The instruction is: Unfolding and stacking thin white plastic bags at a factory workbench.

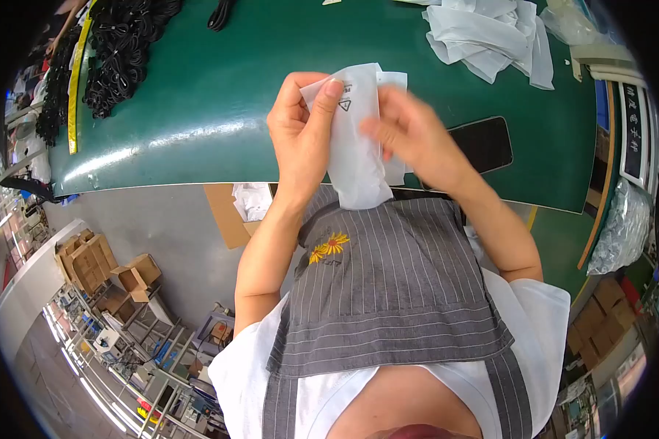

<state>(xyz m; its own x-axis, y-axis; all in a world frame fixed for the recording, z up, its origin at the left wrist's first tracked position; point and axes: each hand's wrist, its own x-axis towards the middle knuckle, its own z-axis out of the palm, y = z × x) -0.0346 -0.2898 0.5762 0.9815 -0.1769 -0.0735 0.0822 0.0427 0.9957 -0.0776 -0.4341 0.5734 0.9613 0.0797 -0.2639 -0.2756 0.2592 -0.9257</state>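
Above the near edge of the green table, a white translucent plastic bag (357, 161) with small dark print hangs lengthwise. My left hand (302, 135) pinches its upper left side, thumb in front and fingers behind. A second white bag (395, 175) shows behind it on the right. My right hand (414, 135) is at the right edge of the bags, thumb over the front one. Motion smears its fingers, so its grip is unclear. Close to my right wrist a black smartphone (483, 144) lies on the table.
The green table (220, 95) carries bundled black cables (124, 51) and a yellow strip (77, 80) at left, and a pile of white bags (487, 36) at far right. Another cable bundle (220, 14) lies at the back. Below the table edge stands an opened cardboard box (227, 216).
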